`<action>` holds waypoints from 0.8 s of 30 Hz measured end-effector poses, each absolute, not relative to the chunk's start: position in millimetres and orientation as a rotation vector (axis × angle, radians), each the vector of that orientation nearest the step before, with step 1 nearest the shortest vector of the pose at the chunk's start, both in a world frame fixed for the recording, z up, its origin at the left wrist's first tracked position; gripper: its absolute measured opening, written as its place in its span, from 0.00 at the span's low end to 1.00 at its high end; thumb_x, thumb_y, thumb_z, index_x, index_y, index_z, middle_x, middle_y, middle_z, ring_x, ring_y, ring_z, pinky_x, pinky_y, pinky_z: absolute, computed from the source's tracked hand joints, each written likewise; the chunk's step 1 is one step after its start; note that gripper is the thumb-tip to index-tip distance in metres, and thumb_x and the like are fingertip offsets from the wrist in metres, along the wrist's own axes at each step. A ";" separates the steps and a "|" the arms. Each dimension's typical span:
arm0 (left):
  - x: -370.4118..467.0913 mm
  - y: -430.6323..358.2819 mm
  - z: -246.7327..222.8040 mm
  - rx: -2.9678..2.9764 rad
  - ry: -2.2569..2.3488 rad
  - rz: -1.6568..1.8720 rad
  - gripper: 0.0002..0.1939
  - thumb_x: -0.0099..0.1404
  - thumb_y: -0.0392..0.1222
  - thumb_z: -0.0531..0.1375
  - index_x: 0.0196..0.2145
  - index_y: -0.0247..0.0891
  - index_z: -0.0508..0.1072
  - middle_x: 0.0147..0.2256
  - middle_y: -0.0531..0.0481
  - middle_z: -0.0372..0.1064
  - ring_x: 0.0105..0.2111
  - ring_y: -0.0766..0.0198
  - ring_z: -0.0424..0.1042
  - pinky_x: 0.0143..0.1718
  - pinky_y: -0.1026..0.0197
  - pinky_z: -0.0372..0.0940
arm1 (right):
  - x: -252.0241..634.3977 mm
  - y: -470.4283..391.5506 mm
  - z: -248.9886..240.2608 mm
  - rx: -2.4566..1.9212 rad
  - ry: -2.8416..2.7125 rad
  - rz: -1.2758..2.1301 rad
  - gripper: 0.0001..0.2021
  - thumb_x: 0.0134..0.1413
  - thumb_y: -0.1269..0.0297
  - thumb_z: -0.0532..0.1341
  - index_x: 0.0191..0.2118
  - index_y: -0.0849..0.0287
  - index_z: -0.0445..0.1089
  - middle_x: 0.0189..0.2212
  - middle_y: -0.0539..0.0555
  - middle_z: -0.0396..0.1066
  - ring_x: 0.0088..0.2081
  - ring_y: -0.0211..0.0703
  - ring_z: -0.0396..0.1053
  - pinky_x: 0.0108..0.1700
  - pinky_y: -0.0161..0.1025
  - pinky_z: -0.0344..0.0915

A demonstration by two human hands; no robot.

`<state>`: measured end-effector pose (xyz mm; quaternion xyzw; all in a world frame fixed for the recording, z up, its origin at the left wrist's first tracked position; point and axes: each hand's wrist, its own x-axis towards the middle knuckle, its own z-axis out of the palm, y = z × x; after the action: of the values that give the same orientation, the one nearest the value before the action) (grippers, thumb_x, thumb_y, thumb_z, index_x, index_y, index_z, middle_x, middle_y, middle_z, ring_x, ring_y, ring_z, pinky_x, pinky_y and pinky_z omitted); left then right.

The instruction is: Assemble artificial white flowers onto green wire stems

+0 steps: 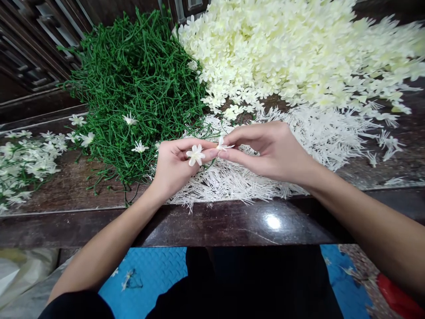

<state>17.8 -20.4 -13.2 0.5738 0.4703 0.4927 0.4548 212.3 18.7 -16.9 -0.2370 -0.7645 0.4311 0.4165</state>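
My left hand (pixel 179 164) is closed in a pinch on a green artificial flower stem, mostly hidden by the fingers. A white artificial flower (pixel 195 155) on that stem shows over the fingers. Fingertip to fingertip with it, my right hand (pixel 265 153) pinches a second white flower (pixel 223 145) at the stem's tip. Whether this flower is seated on the stem I cannot tell. Below both hands spreads a pile of thin white spiky pieces (pixel 229 181). Behind my left hand rises a heap of green plastic stems (pixel 133 84).
A large pile of cream-white petals (pixel 282 48) covers the back right. Assembled white flowers on stems (pixel 36 155) lie at the far left. The dark wooden bench (pixel 212 226) has its front edge near my lap. Blue matting (pixel 149 270) lies on the floor.
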 end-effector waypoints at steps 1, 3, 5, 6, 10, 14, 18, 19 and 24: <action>17.9 -20.6 -12.7 1.417 1.161 1.218 0.09 0.51 0.45 0.74 0.28 0.41 0.83 0.19 0.54 0.67 0.17 0.75 0.55 0.16 0.67 0.49 | 212.7 19.0 -16.4 -0.598 -1.892 1.111 0.04 0.53 0.64 0.70 0.36 0.53 0.80 0.33 0.51 0.80 0.31 0.43 0.75 0.32 0.43 0.73; 17.9 -21.0 -12.2 1.433 1.176 1.210 0.08 0.52 0.45 0.74 0.29 0.41 0.83 0.18 0.55 0.66 0.16 0.75 0.54 0.16 0.67 0.48 | 213.8 19.5 -14.9 -0.621 -1.869 1.129 0.03 0.51 0.64 0.71 0.34 0.53 0.80 0.31 0.51 0.80 0.30 0.43 0.75 0.31 0.42 0.73; 17.4 -20.6 -12.8 1.463 1.202 1.202 0.08 0.53 0.45 0.73 0.30 0.41 0.83 0.18 0.55 0.66 0.16 0.74 0.55 0.16 0.66 0.49 | 215.0 19.8 -13.5 -0.669 -1.878 1.122 0.02 0.51 0.63 0.71 0.32 0.53 0.80 0.29 0.51 0.79 0.28 0.43 0.74 0.28 0.42 0.72; 17.1 -20.1 -13.4 1.475 1.214 1.208 0.09 0.53 0.46 0.73 0.30 0.40 0.83 0.19 0.54 0.67 0.17 0.73 0.56 0.17 0.66 0.51 | 215.4 19.9 -13.0 -0.694 -1.883 1.113 0.02 0.51 0.63 0.71 0.31 0.53 0.80 0.28 0.50 0.79 0.27 0.43 0.73 0.27 0.42 0.71; 16.4 -17.2 -16.0 1.459 1.237 1.221 0.16 0.63 0.54 0.64 0.30 0.38 0.81 0.19 0.52 0.67 0.20 0.70 0.62 0.23 0.64 0.60 | 216.0 19.9 -11.6 -0.759 -1.870 1.064 0.05 0.51 0.62 0.71 0.28 0.54 0.77 0.24 0.49 0.75 0.24 0.42 0.70 0.25 0.42 0.70; 17.1 -15.2 -16.6 1.433 1.227 1.234 0.21 0.68 0.57 0.58 0.33 0.37 0.79 0.23 0.50 0.70 0.25 0.68 0.68 0.30 0.63 0.66 | 215.5 19.0 -10.0 -0.790 -1.866 1.046 0.07 0.51 0.62 0.70 0.27 0.55 0.75 0.24 0.49 0.75 0.24 0.41 0.69 0.27 0.42 0.72; 17.0 -15.1 -15.2 1.471 1.192 1.182 0.16 0.63 0.53 0.65 0.37 0.36 0.79 0.32 0.48 0.75 0.29 0.68 0.71 0.32 0.65 0.67 | 215.5 18.8 -8.5 -0.779 -1.864 1.039 0.05 0.51 0.65 0.69 0.28 0.56 0.75 0.24 0.49 0.74 0.24 0.39 0.68 0.27 0.40 0.73; 16.8 -15.2 -14.8 1.464 1.181 1.155 0.15 0.58 0.50 0.69 0.38 0.36 0.79 0.32 0.49 0.76 0.29 0.68 0.72 0.32 0.65 0.68 | 215.4 19.0 -8.4 -0.775 -1.864 1.041 0.05 0.51 0.66 0.69 0.28 0.56 0.74 0.24 0.49 0.73 0.24 0.39 0.68 0.27 0.41 0.73; 16.6 -15.3 -13.9 1.453 1.176 1.065 0.18 0.47 0.43 0.76 0.35 0.37 0.79 0.30 0.50 0.76 0.30 0.66 0.74 0.33 0.64 0.69 | 214.0 19.7 -9.8 -0.744 -1.886 1.059 0.04 0.52 0.67 0.69 0.28 0.54 0.74 0.26 0.49 0.74 0.26 0.41 0.70 0.29 0.42 0.74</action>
<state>16.6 -15.3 -13.9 0.5941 0.4811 0.4357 0.4751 214.0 19.7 -9.8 -0.2960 -0.7505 0.4213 0.4143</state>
